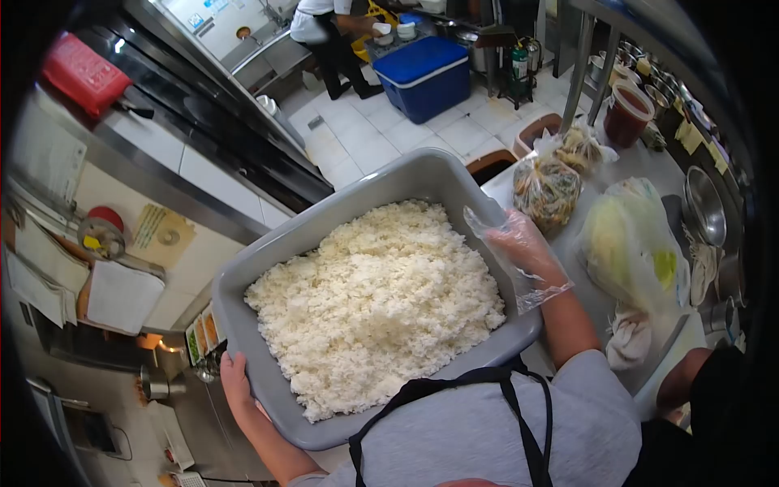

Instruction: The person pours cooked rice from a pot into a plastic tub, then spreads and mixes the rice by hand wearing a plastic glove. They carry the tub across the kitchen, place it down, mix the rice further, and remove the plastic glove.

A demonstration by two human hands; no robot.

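Observation:
A large grey tub (320, 213) of cooked white rice (381, 300) is held tilted in front of my body, the rice heaped across its bottom. At the lower left corner, my left hand (237, 381) is closed on the tub's rim and outer wall, most of its fingers hidden beneath. My right hand (523, 243), in a loose clear plastic glove (535, 276), grips the opposite side near the upper right corner. Its fingertips are partly hidden by the glove and the tub's edge.
To the right, a counter (596, 191) bears bags of chopped food (548, 191), a bagged cabbage-like vegetable (621, 235) and a container of red sauce (629, 109). A blue cooler (426, 77) stands on the tiled floor near another person (320, 32). Someone's dark sleeve is at lower right.

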